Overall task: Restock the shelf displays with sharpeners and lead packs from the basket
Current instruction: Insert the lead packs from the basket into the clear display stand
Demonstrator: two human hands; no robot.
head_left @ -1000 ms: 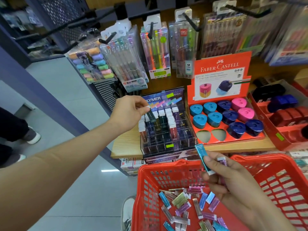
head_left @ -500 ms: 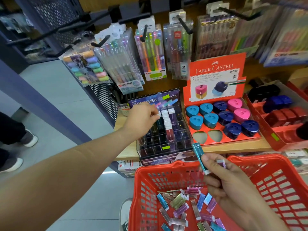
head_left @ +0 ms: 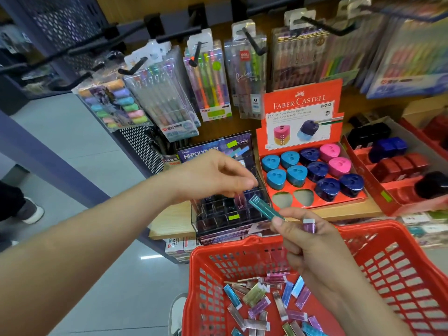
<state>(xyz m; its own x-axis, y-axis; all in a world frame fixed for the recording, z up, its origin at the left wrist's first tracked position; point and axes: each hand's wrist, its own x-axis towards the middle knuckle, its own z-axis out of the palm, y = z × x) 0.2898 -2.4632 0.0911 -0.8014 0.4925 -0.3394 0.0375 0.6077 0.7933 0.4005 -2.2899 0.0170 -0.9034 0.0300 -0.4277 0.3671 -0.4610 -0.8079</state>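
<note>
While right hand (head_left: 315,251) pinches teal pack (head_left: 263,208), left hand (head_left: 213,175) hovers half-curled.

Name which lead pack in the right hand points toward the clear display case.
The teal lead pack, pinched at the fingertips of the right hand, slants toward the display case; the purple lead pack sits tucked deeper, only its end showing.

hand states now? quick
Left hand: open, loosely curled, holding nothing.
Right hand: pinching slim teal plastic lead pack, small purple lead pack also in its fingers.
</note>
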